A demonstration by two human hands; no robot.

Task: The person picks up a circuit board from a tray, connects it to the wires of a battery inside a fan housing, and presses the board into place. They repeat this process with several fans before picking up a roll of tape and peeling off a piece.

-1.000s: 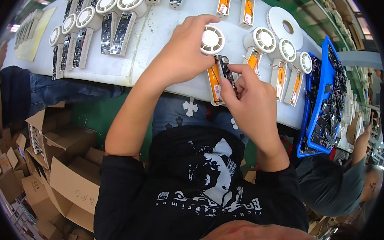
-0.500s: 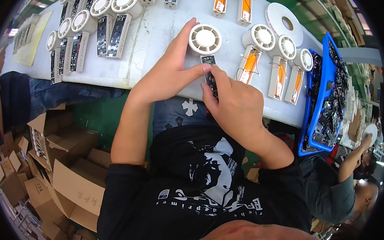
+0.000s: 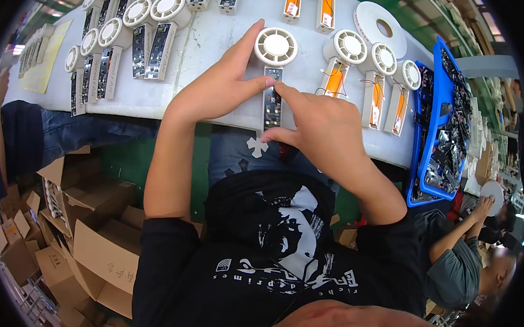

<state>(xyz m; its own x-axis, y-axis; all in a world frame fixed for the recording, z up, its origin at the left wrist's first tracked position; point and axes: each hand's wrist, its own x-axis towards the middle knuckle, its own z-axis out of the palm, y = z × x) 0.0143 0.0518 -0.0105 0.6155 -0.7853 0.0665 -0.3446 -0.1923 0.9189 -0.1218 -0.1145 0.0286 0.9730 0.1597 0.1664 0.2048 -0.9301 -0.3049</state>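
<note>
1. A white table (image 3: 206,51) spans the upper half of the frame.
2. Open cardboard boxes (image 3: 104,254) crowd the lower left.
3. A blue bin (image 3: 440,59), filled with dark parts, stands at the right.
4. The left hand (image 3: 225,85) is spread wide at upper centre, fingers along the fan's left side, thumb tip at the circuit board's upper part; whether it bears weight, I cannot tell.
5. The right hand (image 3: 331,124), right of centre, has forefinger and thumb wide apart: forefinger on the board's upper part, thumb near its lower end.
6. The white fan (image 3: 276,46) sits at upper centre, between two groups of similar fans.
7. The dark circuit board (image 3: 272,107) lies along the fan's handle.
</note>
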